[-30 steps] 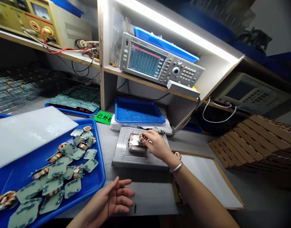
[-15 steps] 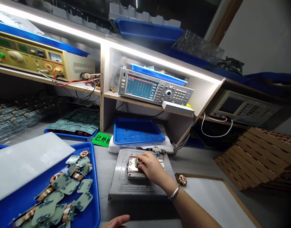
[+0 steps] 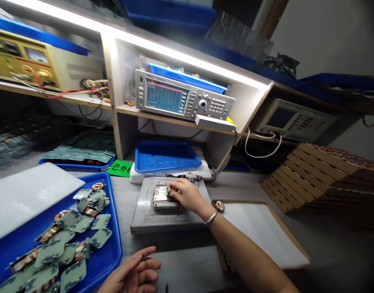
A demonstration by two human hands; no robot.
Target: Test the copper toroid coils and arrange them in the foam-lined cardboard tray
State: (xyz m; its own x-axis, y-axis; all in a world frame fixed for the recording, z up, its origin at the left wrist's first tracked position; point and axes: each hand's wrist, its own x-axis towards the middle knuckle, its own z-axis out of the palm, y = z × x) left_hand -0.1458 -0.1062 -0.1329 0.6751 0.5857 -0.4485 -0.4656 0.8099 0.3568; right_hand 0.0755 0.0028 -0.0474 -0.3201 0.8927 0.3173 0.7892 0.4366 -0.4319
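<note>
My right hand (image 3: 187, 196) grips a toroidal coil (image 3: 171, 189) by its windings. It holds the coil at the metal-topped block of the test fixture (image 3: 156, 219); whether the coil touches the block I cannot tell. Low in the view, my left hand (image 3: 133, 270) is empty, its fingers apart and the palm turned inward. To its left is a blue tray (image 3: 115, 240) with several coils on green square boards (image 3: 69, 219) heaped in it. Another toroidal coil (image 3: 219, 206) sits in the corner of a white-lined cardboard tray (image 3: 254, 228) at the right.
A meter with a lit screen (image 3: 165, 95) stands on the shelf behind the fixture. Below it lies a blue tray (image 3: 168, 156) on white foam. Stacked cardboard trays (image 3: 309, 175) rise at the right. A white foam sheet (image 3: 31, 195) covers part of the left tray.
The camera view has shifted, so the bench things appear further left and higher. My left hand has come further into view with fingers apart. My right hand still holds the coil at the fixture.
</note>
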